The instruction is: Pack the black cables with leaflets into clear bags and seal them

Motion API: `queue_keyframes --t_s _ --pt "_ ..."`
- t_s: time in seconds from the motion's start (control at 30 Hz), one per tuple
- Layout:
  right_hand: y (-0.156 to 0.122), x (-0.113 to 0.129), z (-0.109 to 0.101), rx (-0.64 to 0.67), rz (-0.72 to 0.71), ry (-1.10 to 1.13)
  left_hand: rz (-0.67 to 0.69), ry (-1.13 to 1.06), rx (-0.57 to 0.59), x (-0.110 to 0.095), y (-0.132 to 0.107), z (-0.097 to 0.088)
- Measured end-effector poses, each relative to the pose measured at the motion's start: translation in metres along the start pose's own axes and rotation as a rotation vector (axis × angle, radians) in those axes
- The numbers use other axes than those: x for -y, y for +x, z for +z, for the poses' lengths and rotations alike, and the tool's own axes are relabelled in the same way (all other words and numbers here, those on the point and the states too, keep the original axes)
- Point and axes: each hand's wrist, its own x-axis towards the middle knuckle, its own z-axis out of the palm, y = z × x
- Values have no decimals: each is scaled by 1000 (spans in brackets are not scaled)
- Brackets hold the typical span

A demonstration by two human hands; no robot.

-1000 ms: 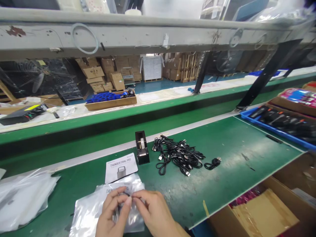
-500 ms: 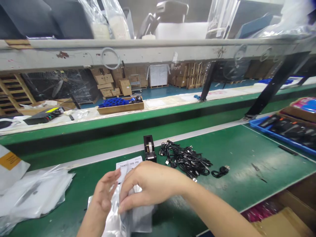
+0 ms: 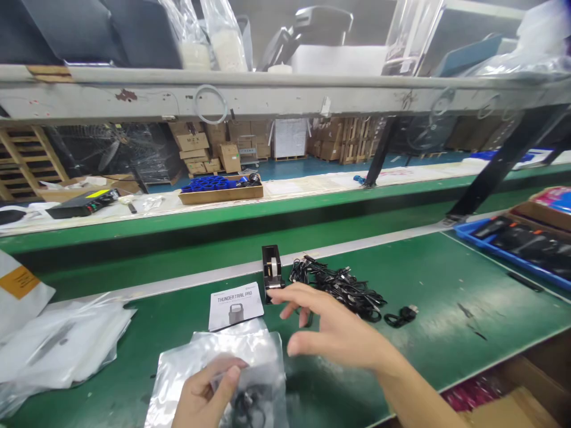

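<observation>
My left hand (image 3: 209, 392) grips a clear plastic bag (image 3: 209, 368) at the near edge of the green mat; a dark coiled cable (image 3: 247, 401) shows inside the bag. My right hand (image 3: 330, 330) hovers open over the mat with fingers spread, fingertips close to the black tape dispenser (image 3: 272, 273). A pile of black cables (image 3: 339, 288) lies just behind that hand, and one separate coiled cable (image 3: 399, 315) sits to its right. A white printed leaflet (image 3: 235, 304) lies flat beyond the bag.
A heap of clear bags (image 3: 57, 345) lies at the left. A blue tray (image 3: 513, 241) of dark parts and cardboard boxes (image 3: 513, 404) stand at the right. Beyond the green conveyor (image 3: 223, 238) sits a wooden tray of blue parts (image 3: 220, 187). A shelf (image 3: 267, 95) runs overhead.
My right hand has let go of the bag and moved forward and right toward the tape dispenser, fingers opening. My left hand has closed on the bag.
</observation>
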Motion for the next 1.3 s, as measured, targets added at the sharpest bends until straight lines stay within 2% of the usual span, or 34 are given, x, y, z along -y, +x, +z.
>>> queue_keyframes --t_s 0.17,0.23,0.4,0.6,0.7,0.77,0.83,0.93,1.1,1.2,1.3 --pt "-2 -34 50 -139 197 211 19 13 -65 -1 5 4" --pt "2 -40 62 -184 238 274 -14 -8 -74 -1 6 3" --pt "9 -49 64 -213 293 430 -167 -156 -94 0 8 -2" --pt "14 -51 59 -437 277 687 -165 -171 -139 3 9 3" --pt "13 -55 56 -347 254 695 -149 -164 -156 3 9 5" --pt "12 -59 55 -236 261 608 -142 -158 -151 3 10 6" --pt "12 -63 55 -178 283 494 -138 -140 -136 3 10 6" --pt "13 -65 53 -152 270 434 -114 -76 -76 2 11 6" --pt "13 -64 45 -136 140 299 -80 -41 -18 1 12 2" --pt "10 -64 42 -131 45 215 -99 -138 -35 5 16 2" --pt "7 -67 43 -133 -8 175 -253 -363 -12 12 20 8"
